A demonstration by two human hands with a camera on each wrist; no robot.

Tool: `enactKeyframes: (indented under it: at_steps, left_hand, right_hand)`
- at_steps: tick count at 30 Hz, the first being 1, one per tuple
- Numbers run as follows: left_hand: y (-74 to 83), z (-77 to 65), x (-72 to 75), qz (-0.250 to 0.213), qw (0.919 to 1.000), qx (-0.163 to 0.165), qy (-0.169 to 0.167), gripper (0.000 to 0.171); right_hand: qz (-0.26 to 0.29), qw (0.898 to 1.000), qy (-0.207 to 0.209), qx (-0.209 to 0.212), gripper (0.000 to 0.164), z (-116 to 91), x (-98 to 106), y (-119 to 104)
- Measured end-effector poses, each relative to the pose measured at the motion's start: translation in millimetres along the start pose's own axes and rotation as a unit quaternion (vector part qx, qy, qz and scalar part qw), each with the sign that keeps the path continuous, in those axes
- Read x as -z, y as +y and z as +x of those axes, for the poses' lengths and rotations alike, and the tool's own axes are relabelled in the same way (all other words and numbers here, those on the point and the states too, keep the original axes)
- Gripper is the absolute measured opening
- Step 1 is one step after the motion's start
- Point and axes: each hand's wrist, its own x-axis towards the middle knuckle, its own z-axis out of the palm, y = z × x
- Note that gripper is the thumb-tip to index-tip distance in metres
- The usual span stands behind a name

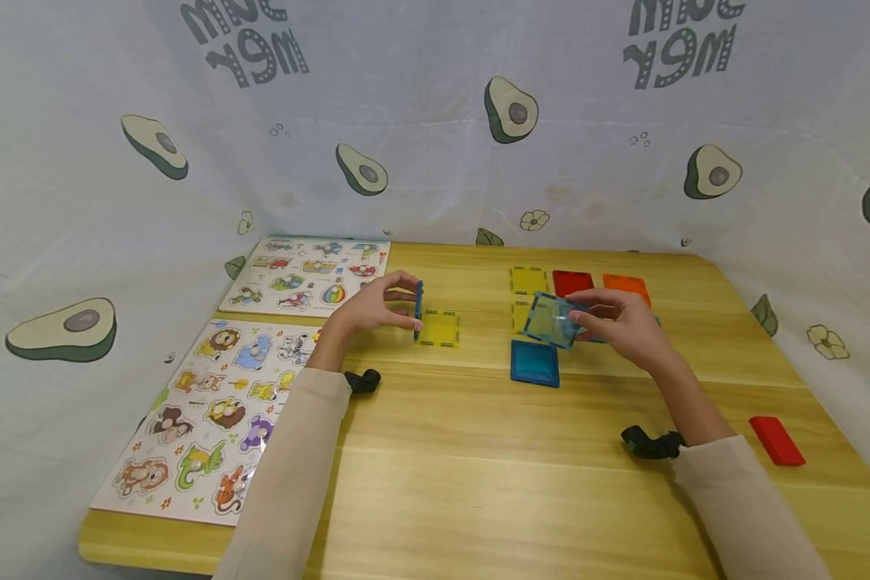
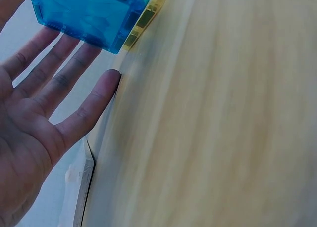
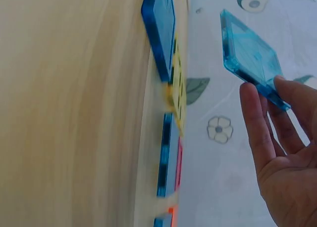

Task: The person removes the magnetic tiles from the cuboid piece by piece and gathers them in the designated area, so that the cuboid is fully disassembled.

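My left hand holds a blue magnetic tile on edge, thumb and fingers at its opposite sides. The blue tile stands at the left border of a flat yellow tile. Over on the right, my right hand pinches a clear light-blue square tile by one edge, thumb against fingers. That tile is tilted and raised above the tabletop. Just below it lies a darker blue tile. The right hand partly hides another yellow tile and blue pieces behind it.
Behind the right hand lie a yellow tile, a red tile and an orange tile. A red block sits near the right table edge. Two picture boards, vehicles and animals, cover the left side.
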Motion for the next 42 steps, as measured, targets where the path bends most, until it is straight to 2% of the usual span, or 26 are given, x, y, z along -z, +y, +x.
enactKeyframes:
  at_steps: [14, 21, 24, 29, 32, 38, 42]
  left_hand:
    - [-1.2, 1.5, -0.6, 0.01, 0.9999, 0.004, -0.002, 0.075]
    - [-0.3, 0.1, 0.1, 0.008, 1.0, 0.0, -0.003, 0.074]
    - [-0.3, 0.0, 0.1, 0.006, 1.0, -0.002, -0.005, 0.074]
    - [-1.1, 0.8, 0.4, 0.002, 1.0, -0.003, -0.004, 0.076]
    - [-1.9, 1.4, 0.6, 0.003, 1.0, -0.003, -0.003, 0.076]
    - [-1.1, 1.0, -0.1, 0.005, 1.0, 0.001, -0.001, 0.071]
    - [0.1, 0.7, -0.8, 0.008, 1.0, 0.002, 0.002, 0.069]
  right_hand:
    - [-0.022, 0.996, -0.066, -0.063, 0.042, -28, 40, 33]
    - [-0.036, 0.99, -0.093, -0.098, 0.046, -31, 44, 46]
    - [-0.067, 0.986, -0.101, -0.11, 0.051, -31, 43, 48]
    - [-0.141, 0.978, -0.117, -0.099, 0.068, -31, 41, 49]
    - [-0.157, 0.975, -0.13, -0.086, 0.077, -32, 39, 50]
    - [-0.181, 0.972, -0.135, -0.059, 0.076, -33, 37, 51]
    - [-0.186, 0.971, -0.138, -0.058, 0.077, -34, 37, 50]
